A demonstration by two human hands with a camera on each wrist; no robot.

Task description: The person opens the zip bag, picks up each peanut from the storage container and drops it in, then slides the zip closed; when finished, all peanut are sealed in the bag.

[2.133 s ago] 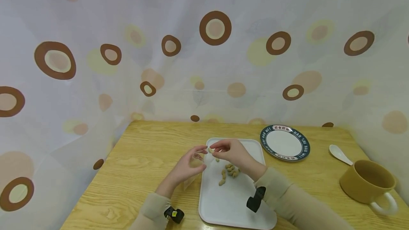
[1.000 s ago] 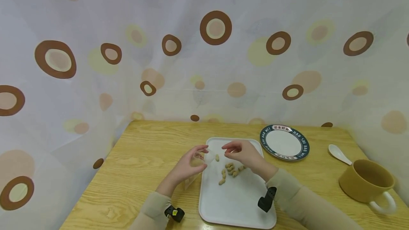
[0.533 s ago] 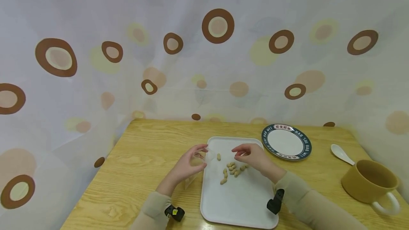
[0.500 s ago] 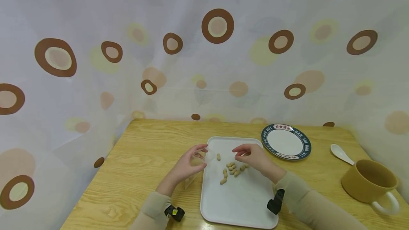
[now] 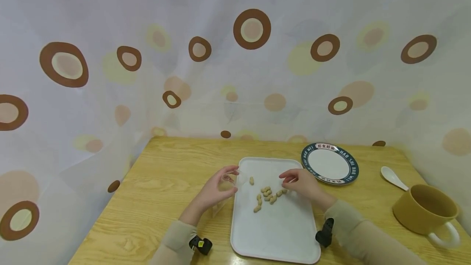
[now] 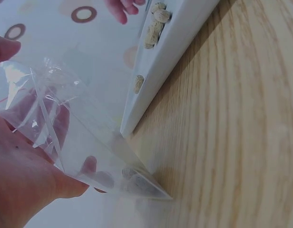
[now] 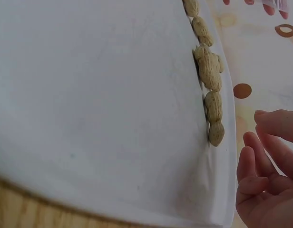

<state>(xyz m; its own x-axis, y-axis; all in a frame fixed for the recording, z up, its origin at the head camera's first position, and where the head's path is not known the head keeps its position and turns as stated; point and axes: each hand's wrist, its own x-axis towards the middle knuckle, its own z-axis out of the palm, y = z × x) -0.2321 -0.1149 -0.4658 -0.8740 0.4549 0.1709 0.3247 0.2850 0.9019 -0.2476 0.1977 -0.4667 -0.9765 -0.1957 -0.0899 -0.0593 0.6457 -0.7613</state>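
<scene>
Left hand [image 5: 217, 187], lower center of head view, holding clear bag [image 6: 96, 142], thumb and fingers curving widely around it. Right hand [image 5: 299, 183] hovering just right of peanuts [image 5: 273, 199], fingers loosely bent, gripping nothing. Peanuts lying clustered on white tray [image 5: 272, 236], lower center; one resting apart, nearer bag. Plate [image 5: 328, 165], spoon [image 5: 393, 178], mug [image 5: 419, 212] occupying lower right of frame, all resting on wooden surface [image 5: 184, 158].

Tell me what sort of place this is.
Probably a makeshift filming corner: a wooden table has spotted sheeting behind it and at both sides, and a small black device sits on each wrist.
</scene>
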